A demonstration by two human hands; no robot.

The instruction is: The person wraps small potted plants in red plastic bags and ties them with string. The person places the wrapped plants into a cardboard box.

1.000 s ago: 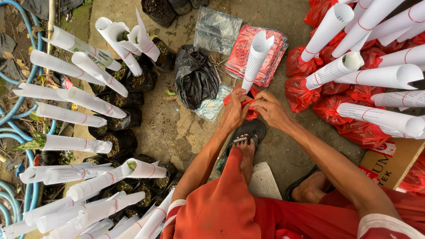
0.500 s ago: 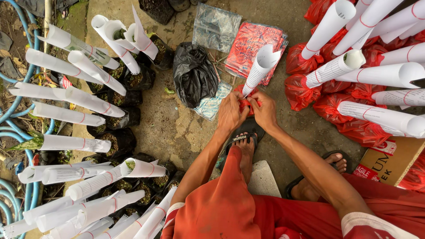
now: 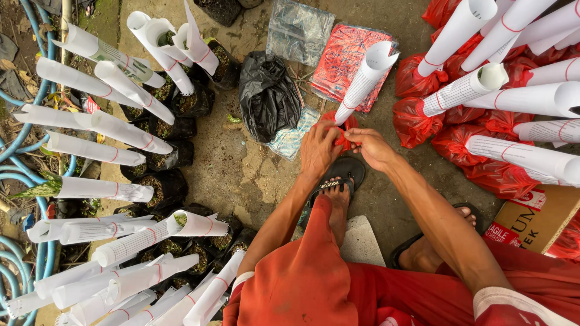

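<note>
- Head view, centre: the left hand (image 3: 319,148) and right hand (image 3: 373,147) are brought close together on the ground, both closed on a small red plastic bag (image 3: 340,128) between them.
- A white paper-rolled plant (image 3: 364,83) rises from that red bag, tilted up and to the right; the bag is pinched around its base.
- The bag sits on bare concrete ground (image 3: 241,175), just ahead of the person's left foot in a dark sandal (image 3: 339,175).
- Step in hand, as judged: the red bag is being gathered or tied about the foot of the rolled plant. Whether a knot or band is already on cannot be told; the fingers cover it.
- Next move, as judged: the neck of the bag would need to be held tight with one hand while the other closes it, the roll kept upright.
- Head view, right: a heap of finished red-bagged rolls (image 3: 483,102) lies well apart from the hands, beside a cardboard box (image 3: 534,220).
- Head view, left: unbagged rolls in black soil pots (image 3: 163,187) are spread in an arc, with blue hoses (image 3: 24,139) at the edge.
- Head view, top: a crumpled black bag (image 3: 266,96), a stack of flat red bags (image 3: 347,57) and a clear plastic packet (image 3: 299,30) lie near the work.
</note>
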